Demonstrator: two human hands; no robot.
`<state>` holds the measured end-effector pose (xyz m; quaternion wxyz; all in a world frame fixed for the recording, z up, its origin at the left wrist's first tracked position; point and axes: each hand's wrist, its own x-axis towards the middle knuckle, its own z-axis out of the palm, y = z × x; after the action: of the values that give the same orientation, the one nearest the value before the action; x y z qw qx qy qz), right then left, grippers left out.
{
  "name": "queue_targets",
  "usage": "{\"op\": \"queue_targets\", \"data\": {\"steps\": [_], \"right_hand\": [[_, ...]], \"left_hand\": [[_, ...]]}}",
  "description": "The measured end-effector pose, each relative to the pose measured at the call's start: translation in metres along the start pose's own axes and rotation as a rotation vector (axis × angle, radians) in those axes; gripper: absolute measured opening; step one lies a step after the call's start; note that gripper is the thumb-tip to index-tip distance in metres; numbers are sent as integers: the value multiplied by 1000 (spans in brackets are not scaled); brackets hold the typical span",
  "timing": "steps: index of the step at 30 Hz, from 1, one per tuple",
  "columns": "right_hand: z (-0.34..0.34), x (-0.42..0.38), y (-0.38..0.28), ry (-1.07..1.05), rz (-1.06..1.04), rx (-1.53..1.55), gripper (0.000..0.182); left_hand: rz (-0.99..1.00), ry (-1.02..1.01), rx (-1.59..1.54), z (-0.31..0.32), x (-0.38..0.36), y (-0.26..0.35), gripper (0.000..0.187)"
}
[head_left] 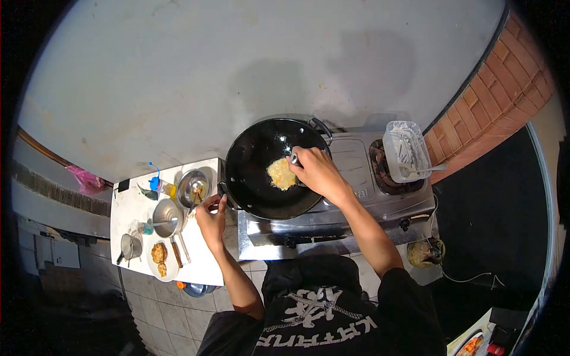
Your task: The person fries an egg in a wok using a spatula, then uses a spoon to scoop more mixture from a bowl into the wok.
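Observation:
A golden, round fritter [281,174] lies in the black wok [252,193], which stands over the left side of the stove. Above the fritter, my right hand [319,175] is closed round a dark-handled cooking utensil [294,159]. The handle's end points up past my fingers, and my hand hides most of its working end. My left hand [211,218] is at the wok's near-left side, with thumb and fingers pinched on the wok handle [222,190]. Beside that hand, a metal bowl [194,185] holds some pale mixture and a utensil.
On the white table [205,258] are a metal pan [167,216], a strainer [132,245], a bottle [163,186] and a plate [171,270] with fried pieces. A plastic container [407,151] with a spoon rests over the stove's right burner. The wall rises just behind the wok.

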<state>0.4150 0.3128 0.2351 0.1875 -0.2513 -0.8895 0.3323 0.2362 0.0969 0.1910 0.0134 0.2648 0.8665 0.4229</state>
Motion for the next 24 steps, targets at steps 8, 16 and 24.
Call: {"op": "queue_targets", "data": {"steps": [8,16,24], "right_hand": [[-7,0,-17,37,-61,-168,21],[-20,-3,-13,135,-97,-122,17],[-41,-1,-18,89,-7,-153,17]], "left_hand": [[-23,-10,-19,-2,-1,1,29],[-65,-26,-11,-2,-1,4,29],[-49,-13,-8,-1,-3,2,31]]}}
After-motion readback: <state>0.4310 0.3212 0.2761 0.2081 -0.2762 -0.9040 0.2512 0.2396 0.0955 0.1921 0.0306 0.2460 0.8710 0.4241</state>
